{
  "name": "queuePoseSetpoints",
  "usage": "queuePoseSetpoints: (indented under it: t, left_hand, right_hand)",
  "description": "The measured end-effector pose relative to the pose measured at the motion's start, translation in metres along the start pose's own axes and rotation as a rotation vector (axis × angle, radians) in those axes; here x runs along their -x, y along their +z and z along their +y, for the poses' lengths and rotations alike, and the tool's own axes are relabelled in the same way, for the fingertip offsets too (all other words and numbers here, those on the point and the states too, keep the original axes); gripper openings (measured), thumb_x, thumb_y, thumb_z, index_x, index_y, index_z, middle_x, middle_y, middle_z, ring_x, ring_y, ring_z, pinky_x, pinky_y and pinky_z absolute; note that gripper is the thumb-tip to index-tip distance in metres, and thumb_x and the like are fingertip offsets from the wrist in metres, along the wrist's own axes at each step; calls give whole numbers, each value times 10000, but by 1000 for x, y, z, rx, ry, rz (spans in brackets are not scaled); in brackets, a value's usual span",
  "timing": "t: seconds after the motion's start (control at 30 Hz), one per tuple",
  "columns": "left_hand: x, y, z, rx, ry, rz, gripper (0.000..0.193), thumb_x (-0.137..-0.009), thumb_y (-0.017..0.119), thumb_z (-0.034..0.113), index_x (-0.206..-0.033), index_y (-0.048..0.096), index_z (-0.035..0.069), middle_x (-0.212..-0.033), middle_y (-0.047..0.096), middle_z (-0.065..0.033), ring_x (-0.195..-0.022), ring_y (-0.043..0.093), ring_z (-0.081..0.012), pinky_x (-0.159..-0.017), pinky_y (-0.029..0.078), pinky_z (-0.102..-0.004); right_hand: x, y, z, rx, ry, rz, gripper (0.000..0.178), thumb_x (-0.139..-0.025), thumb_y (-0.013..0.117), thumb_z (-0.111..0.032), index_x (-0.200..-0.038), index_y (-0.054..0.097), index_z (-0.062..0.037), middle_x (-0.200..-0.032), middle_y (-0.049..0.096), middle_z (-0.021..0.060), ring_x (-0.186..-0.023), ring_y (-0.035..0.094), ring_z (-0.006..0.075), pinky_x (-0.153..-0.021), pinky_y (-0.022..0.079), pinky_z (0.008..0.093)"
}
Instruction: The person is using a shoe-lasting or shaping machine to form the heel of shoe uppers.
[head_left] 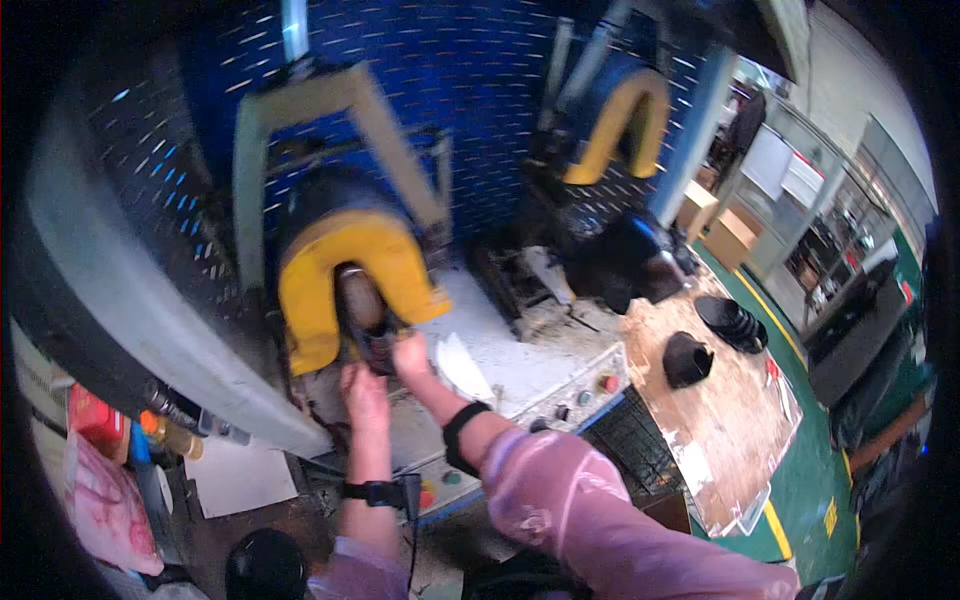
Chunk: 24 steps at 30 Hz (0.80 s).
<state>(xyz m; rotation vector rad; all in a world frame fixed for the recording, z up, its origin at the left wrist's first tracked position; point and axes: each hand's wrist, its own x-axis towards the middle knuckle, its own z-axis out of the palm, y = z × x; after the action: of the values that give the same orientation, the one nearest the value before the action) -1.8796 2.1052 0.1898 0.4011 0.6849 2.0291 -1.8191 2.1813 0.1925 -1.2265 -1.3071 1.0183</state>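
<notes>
A dark shoe (377, 352) sits inside the opening of a yellow U-shaped pad (360, 238) on the left machine. Its pale rounded top shows between the pad's two legs. My left hand (366, 396) grips the near end of the shoe from the left, fingers closed against it. On the shoe's right side, beside the pad's right leg, my right hand (410, 358) is closed on it too. The fingertips of both hands are partly hidden and slightly blurred. A white curved piece (460, 366) lies on the machine bed right of my right hand.
A control panel with buttons (608, 383) runs along the machine's front. Another yellow pad (622, 125) hangs at the right station. Black shoes (688, 360) stand on a worn wooden board (735, 430). A thick grey column (165, 300) curves along the left, near bottles (172, 436).
</notes>
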Motion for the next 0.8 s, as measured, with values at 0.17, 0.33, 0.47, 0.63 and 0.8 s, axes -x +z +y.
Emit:
queuePoseSetpoints:
  t: [0.17,0.33,0.47,0.63,0.8]
  left_hand:
    - [58,97,-62,-52,-138,42,289,-892,589,178,-1151,512,72,-1065,591,-69,-979,551,-201,-849,415,-378]
    - [146,158,-69,-499,44,-64,259,-919,557,169,-1150,553,51,-1000,579,-40,-926,550,-157,-802,433,-286]
    - [161,334,-97,-1037,577,-536,397,-859,586,89,-1245,522,22,-1070,573,-76,-933,544,-156,-759,450,-269]
    - [128,374,-127,-1624,858,-355,243,-831,554,57,-1052,606,-28,-955,600,-177,-853,599,-339,-762,479,-385]
    - [248,385,-125,-1567,1140,-633,290,-789,523,-19,-1066,606,-47,-983,606,-205,-890,583,-382,-800,469,-424]
  right_hand:
    - [-57,-110,15,120,6,-33,332,-862,565,-267,-967,603,46,-875,635,268,-838,606,422,-698,473,443]
    - [26,-202,-11,-440,367,-450,362,-912,541,-202,-1221,495,-18,-1041,613,103,-905,596,148,-705,486,255]
    - [62,-391,20,-512,551,-459,278,-954,512,-254,-1145,552,-56,-1007,644,59,-844,630,134,-749,507,264]
    - [93,-550,18,-473,629,-317,278,-950,522,-292,-1100,573,-64,-986,653,40,-820,635,121,-747,502,263]
    - [91,-641,-2,-505,394,-249,311,-941,540,-312,-1098,591,-48,-1011,650,47,-909,609,131,-822,467,263]
